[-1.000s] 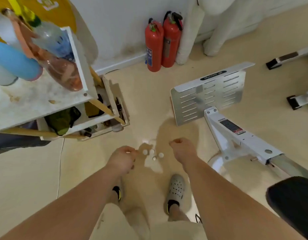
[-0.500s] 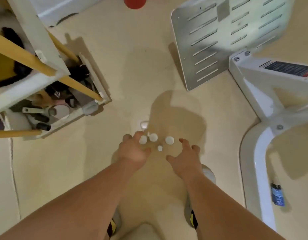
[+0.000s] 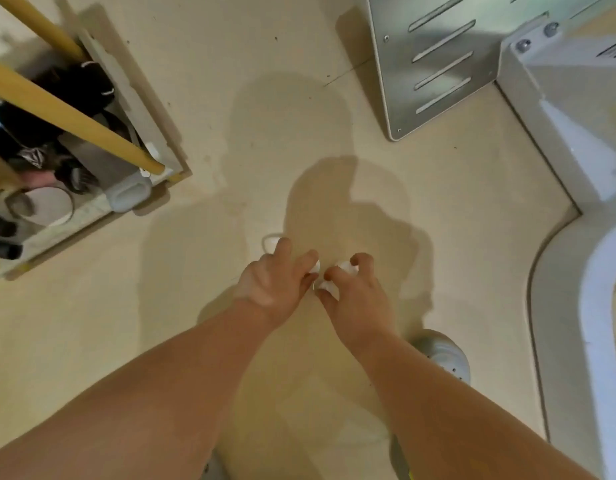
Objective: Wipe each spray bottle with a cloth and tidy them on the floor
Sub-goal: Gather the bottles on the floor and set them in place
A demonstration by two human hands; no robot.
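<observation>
Several small spray bottles stand close together on the beige floor, seen from straight above as white caps. My left hand (image 3: pixel 275 282) reaches down and pinches one white cap (image 3: pixel 315 268) between thumb and forefinger. My right hand (image 3: pixel 353 299) curls its fingers round a second cap (image 3: pixel 344 266), and a third cap (image 3: pixel 325 287) shows between its thumb and fingers. One more pale bottle top (image 3: pixel 271 242) stands just beyond my left fingertips, untouched. The bottle bodies are hidden under the caps and my hands. No cloth is in view.
A low shelf rack (image 3: pixel 137 109) with yellow poles and dark clutter stands at the left. A slotted metal plate (image 3: pixel 434 64) and a white machine frame (image 3: pixel 556 140) fill the upper right and right. My grey shoe (image 3: pixel 441 355) is below my right wrist.
My head has dropped closer to the floor. Both hands came down from above the caps and closed in on them from either side.
</observation>
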